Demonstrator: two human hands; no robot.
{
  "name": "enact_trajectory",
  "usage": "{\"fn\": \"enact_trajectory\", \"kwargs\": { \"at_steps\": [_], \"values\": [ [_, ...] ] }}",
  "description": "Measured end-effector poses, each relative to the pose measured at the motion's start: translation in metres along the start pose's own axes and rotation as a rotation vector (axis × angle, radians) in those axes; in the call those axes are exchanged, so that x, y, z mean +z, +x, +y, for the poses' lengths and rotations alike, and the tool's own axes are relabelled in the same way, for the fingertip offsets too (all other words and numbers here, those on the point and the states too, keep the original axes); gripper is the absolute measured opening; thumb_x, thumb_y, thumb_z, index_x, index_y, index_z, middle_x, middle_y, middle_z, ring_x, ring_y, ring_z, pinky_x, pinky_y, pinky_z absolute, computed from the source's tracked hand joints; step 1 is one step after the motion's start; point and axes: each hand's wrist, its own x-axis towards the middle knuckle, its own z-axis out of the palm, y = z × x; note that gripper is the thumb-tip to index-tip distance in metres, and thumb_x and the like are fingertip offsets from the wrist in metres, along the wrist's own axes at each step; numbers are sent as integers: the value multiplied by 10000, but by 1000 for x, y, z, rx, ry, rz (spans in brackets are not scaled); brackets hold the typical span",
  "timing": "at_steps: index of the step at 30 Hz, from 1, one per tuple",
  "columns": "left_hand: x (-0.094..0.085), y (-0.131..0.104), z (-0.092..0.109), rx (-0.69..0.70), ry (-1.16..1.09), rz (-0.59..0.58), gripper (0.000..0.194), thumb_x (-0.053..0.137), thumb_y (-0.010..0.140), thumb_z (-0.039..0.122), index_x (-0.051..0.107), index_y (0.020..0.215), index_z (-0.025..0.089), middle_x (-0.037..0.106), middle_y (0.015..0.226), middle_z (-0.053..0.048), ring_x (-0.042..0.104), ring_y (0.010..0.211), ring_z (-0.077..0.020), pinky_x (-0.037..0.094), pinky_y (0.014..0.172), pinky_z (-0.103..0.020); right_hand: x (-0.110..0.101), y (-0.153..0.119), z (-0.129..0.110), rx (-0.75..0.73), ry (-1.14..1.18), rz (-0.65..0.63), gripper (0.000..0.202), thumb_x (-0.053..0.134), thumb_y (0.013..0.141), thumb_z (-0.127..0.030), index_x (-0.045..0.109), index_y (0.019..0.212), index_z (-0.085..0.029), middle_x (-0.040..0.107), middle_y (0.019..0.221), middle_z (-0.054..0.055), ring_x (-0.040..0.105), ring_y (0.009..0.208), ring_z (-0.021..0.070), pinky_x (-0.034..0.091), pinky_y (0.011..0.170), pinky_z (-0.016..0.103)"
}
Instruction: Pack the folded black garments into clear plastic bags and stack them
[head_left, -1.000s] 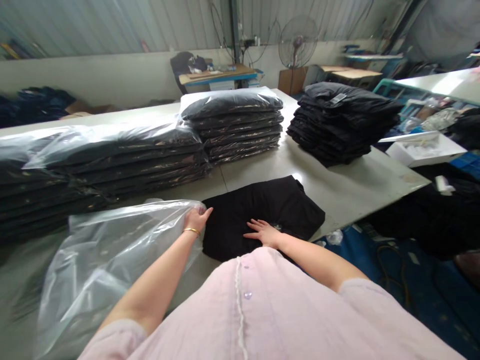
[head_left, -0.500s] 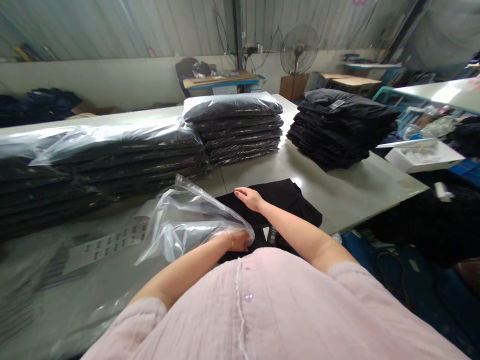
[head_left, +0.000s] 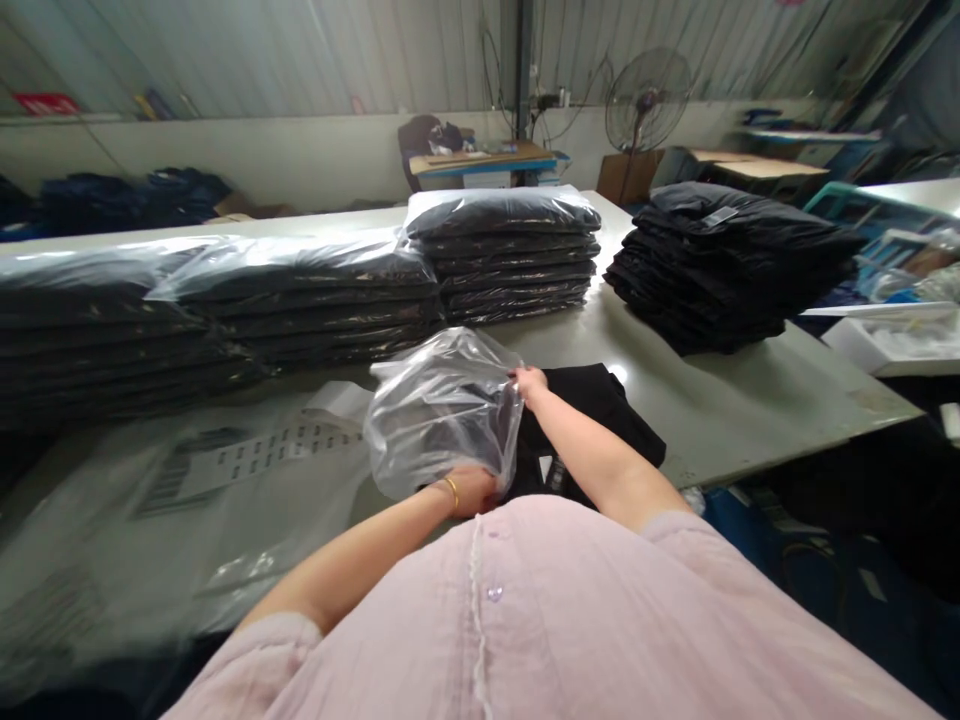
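Observation:
A clear plastic bag [head_left: 435, 410] is puffed up over the left part of a folded black garment [head_left: 592, 400] on the table. My left hand [head_left: 474, 488] is closed on the near edge of the bag's mouth, close to my body. The far edge of that mouth is pinched in my right hand [head_left: 529, 384], above the garment. The garment's right part lies outside the bag, with a white and dark label near its front edge.
Stacks of bagged dark garments [head_left: 502, 255] line the table's far left and middle. Unbagged black garments [head_left: 727, 265] form a pile at the right. Flat printed plastic bags [head_left: 247, 470] lie at the left. A white box [head_left: 900, 340] stands beyond the table's right edge.
My right hand, formerly open over the garment, has closed on the bag's far edge. The bag has opened out and now covers the garment's left part. The view has shifted left.

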Motion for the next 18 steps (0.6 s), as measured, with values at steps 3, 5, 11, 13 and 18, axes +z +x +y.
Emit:
{"fn": "enact_trajectory", "kwargs": {
  "at_steps": [3,5,11,13,18],
  "values": [
    [-16,-16,-12,-54,6,67,137,626,757,362,689,805,251,694,783,-42,637,770,-202,450,719,-279,-50,22,9,95,102,143,123,575,803,-254,638,767,-155,527,473,-40,523,419,116,421,415,201],
    [-27,-21,-23,-142,-8,185,160,582,805,375,670,831,244,680,814,-38,621,786,-189,439,734,-267,-78,27,17,148,177,209,89,585,786,-230,610,746,-155,490,445,-51,484,372,113,409,374,207],
    [-61,-17,-59,-284,-84,726,173,554,835,357,646,812,213,611,871,-49,562,895,-192,440,860,-309,-125,24,40,142,426,250,75,574,766,-209,559,704,-170,586,541,-20,547,446,102,469,412,188],
    [-72,-12,-69,-361,-100,898,155,599,800,354,660,818,213,588,925,-60,546,969,-206,436,912,-338,-133,22,42,113,486,257,52,566,754,-215,563,722,-174,627,615,-19,593,523,93,496,469,171],
    [-91,2,-82,-448,-243,973,141,570,821,316,623,895,209,610,1008,-54,566,971,-191,457,873,-308,-140,26,35,-136,645,175,123,561,689,-216,605,802,-192,669,777,-32,660,787,109,537,649,181]
  ]
}}
